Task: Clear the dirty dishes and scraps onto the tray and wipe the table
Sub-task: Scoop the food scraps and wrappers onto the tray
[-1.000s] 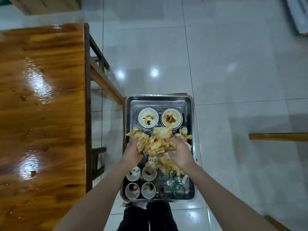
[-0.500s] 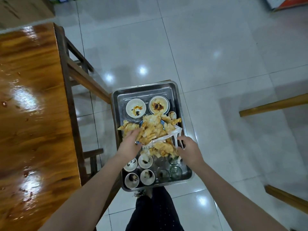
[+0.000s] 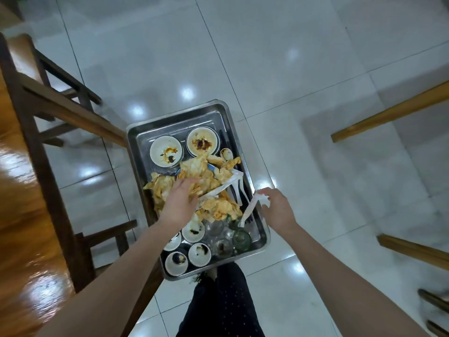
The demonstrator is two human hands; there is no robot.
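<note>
Two bare hands are working at a loaded steel tray (image 3: 175, 119), which is sitting straight ahead of the person above a pale tiled floor (image 3: 303, 57); what is holding it up cannot be made out. The left hand (image 3: 179, 203) is lying palm down on a heap of yellow-stained scraps (image 3: 216, 206) in the middle of the tray. Its fingers are stretched forward and loosely spread, gripping nothing that can be seen.

The right hand (image 3: 277, 210) is hanging just outside the tray's right rim, its curled fingertips pinching the top of a white strip (image 3: 250, 210). That strip is trailing down and to the left from the fingers, ending among the glass cups (image 3: 240, 239) that are standing between the two wrists. More white strips (image 3: 233, 177) are crossing the heap between the hands.

Just past the left hand's fingertips, two sauce-smeared bowls (image 3: 166, 152) are sitting side by side at the tray's far end. Several small white cups (image 3: 199, 254), each marked with dark residue, are clustering beneath and just beside the left wrist at the near end.

Well off to the left of the left forearm, a glossy wooden table (image 3: 17, 215) is catching the ceiling lights. The person's dark trousers (image 3: 218, 300) are showing between the forearms, below the tray's near edge.
</note>
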